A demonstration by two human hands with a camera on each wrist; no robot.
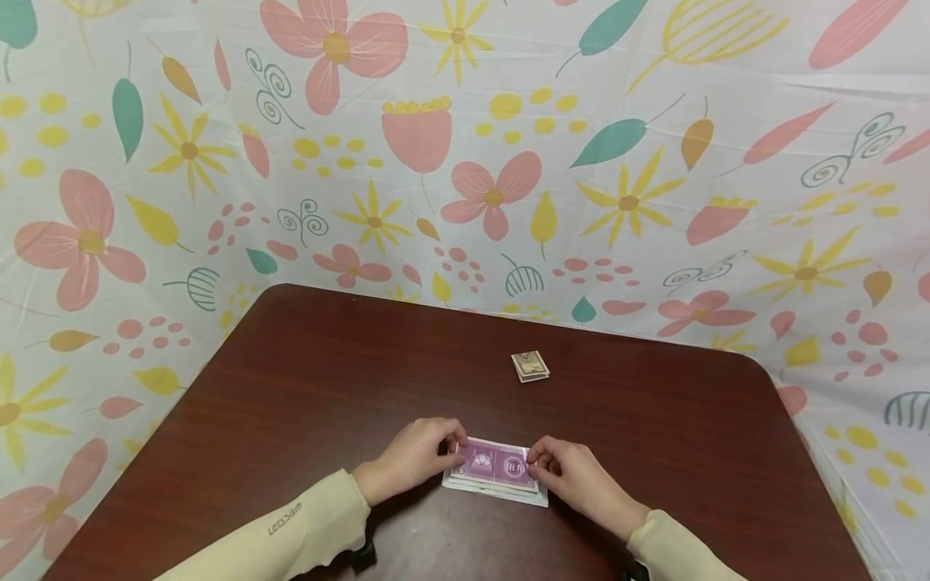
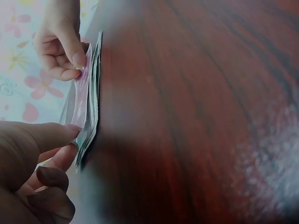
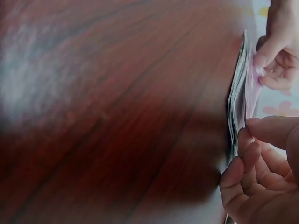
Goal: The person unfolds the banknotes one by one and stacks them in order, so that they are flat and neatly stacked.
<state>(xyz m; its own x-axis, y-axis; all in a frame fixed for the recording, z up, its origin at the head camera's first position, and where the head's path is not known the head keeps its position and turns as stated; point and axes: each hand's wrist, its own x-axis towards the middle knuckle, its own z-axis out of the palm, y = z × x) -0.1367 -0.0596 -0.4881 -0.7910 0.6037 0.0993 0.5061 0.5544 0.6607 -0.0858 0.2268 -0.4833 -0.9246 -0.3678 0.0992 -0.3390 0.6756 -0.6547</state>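
A purple paper banknote (image 1: 483, 464) lies flat over a stack of paler notes (image 1: 534, 498) near the front of the table. My left hand (image 1: 416, 453) pinches the purple note's left end between thumb and fingers. At the opposite end, my right hand (image 1: 584, 482) pinches it the same way. Seen edge-on in the left wrist view, the purple note (image 2: 82, 100) stands slightly apart from the stack (image 2: 95, 93), whose several layers sit against the tabletop. The right wrist view shows thumb and forefinger of the right hand (image 3: 264, 172) meeting at the note's edge.
A small folded bundle of tan paper (image 1: 529, 365) lies farther back on the dark reddish-brown table (image 1: 327, 387). Behind the table hangs a white cloth (image 1: 407, 194) printed with flowers and leaves, which also runs along both sides.
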